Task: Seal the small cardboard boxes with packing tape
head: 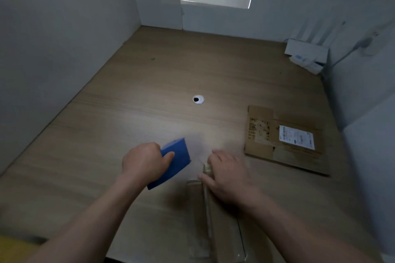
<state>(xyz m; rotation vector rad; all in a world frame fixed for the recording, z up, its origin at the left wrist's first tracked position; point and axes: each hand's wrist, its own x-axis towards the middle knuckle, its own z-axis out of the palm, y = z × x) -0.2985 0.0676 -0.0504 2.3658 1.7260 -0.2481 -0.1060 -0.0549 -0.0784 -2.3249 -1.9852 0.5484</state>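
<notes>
Blue and flat, a tool (176, 161) is gripped in the curled fingers of the left hand (143, 161) just this side of the round cable hole (198, 99), probably to smooth tape, while the cardboard box (224, 230), closer in, is steadied under the right hand (228, 175), its grip blurred beyond telling.

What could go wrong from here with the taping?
1. The cardboard box reaches the desk's front edge, held only by the right hand; a push may slide it off.
2. The clear tape along its side looks loose and may wrinkle.
3. The left hand grips a blue object, so it cannot steady the box.
</notes>
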